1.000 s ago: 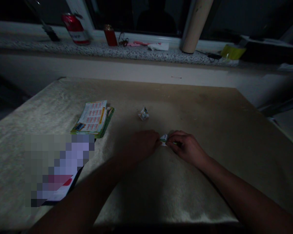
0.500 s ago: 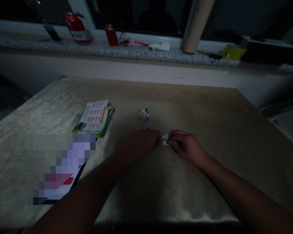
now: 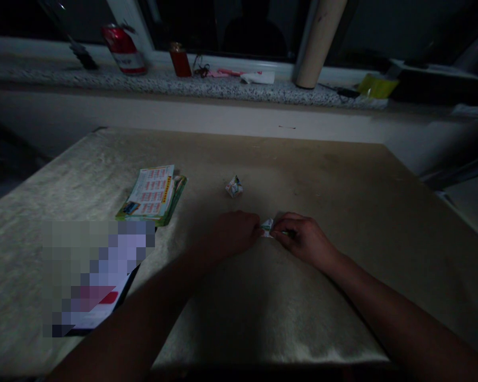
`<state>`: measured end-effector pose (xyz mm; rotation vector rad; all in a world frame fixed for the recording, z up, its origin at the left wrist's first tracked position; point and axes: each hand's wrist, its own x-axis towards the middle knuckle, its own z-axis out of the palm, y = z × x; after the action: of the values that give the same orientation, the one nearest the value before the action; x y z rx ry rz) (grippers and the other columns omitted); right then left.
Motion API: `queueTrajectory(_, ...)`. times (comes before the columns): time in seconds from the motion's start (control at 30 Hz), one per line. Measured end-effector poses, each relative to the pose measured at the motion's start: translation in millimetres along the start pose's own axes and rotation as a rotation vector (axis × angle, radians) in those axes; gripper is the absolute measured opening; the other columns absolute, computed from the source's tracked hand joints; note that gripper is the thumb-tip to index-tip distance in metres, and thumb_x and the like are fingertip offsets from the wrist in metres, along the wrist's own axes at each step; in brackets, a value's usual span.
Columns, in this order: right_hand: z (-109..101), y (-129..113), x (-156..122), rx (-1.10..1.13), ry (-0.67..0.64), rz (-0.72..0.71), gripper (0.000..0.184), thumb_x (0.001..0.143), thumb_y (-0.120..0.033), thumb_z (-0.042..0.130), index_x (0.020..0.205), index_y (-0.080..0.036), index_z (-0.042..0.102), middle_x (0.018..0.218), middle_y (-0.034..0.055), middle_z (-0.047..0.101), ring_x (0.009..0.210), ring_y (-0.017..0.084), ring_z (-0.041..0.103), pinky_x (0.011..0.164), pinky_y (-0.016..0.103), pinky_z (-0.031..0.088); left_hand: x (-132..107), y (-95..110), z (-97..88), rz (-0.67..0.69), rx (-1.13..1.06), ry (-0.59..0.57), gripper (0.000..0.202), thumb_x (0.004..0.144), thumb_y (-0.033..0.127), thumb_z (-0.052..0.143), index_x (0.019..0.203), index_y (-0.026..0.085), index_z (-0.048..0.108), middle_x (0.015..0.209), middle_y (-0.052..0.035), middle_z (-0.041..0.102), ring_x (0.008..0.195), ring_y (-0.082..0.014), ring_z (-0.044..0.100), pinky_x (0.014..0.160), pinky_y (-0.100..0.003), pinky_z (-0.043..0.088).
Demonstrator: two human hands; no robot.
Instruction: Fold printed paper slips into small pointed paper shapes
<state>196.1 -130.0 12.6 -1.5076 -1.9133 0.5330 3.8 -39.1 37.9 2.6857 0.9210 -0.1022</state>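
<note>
My left hand (image 3: 235, 233) and my right hand (image 3: 302, 239) meet at the middle of a dim tabletop (image 3: 342, 180). Both pinch a small folded piece of printed paper (image 3: 267, 226) that lies between their fingertips, low over the table. Only a white and green corner of it shows; the rest is hidden by my fingers. A second small folded paper piece (image 3: 234, 186) lies on the table a little beyond my left hand.
A stack of printed leaflets (image 3: 153, 193) lies to the left, with a blurred-out flat item (image 3: 95, 276) nearer the front left edge. Behind the table runs a speckled sill (image 3: 207, 85) carrying a red can (image 3: 123, 48), a small red container (image 3: 179, 59), a cardboard tube (image 3: 316, 42) and a yellow item (image 3: 376, 85).
</note>
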Motion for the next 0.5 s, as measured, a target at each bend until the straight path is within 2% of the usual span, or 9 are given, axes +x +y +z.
queueTrajectory(0.1,-0.2,0.9,-0.2,-0.009,0.005,0.0,0.007,0.088,-0.015,0.066,0.088,-0.02,0.071,0.089,0.0042,0.07,0.082,0.017,0.066,0.074,0.029,0.051,0.3,0.3,0.8,0.001,0.001,0.001,0.029,0.096,0.039,0.048,0.096,0.019,0.069,0.094,-0.0092,0.073,0.086,-0.0244,0.068,0.073,-0.033,0.047)
queueTrajectory(0.27,-3.4,-1.1,-0.3,-0.026,-0.003,-0.074,0.018,0.089,-0.016,0.064,0.106,-0.019,0.069,0.104,0.0084,0.069,0.094,0.019,0.066,0.083,0.031,0.053,1.4,2.6,-1.2,-0.015,0.023,-0.002,0.029,0.096,0.039,0.049,0.095,0.019,0.069,0.088,-0.0087,0.072,0.083,-0.0253,0.069,0.07,-0.033,0.047)
queueTrajectory(0.5,-6.5,1.2,-0.2,-0.034,0.026,0.0,0.007,0.087,-0.018,0.068,0.094,-0.02,0.069,0.093,0.0051,0.07,0.084,0.018,0.066,0.077,0.03,0.052,2.2,5.5,-3.5,-0.034,0.019,-0.015,0.028,0.095,0.039,0.05,0.093,0.019,0.069,0.087,-0.0091,0.073,0.083,-0.0252,0.069,0.071,-0.034,0.047)
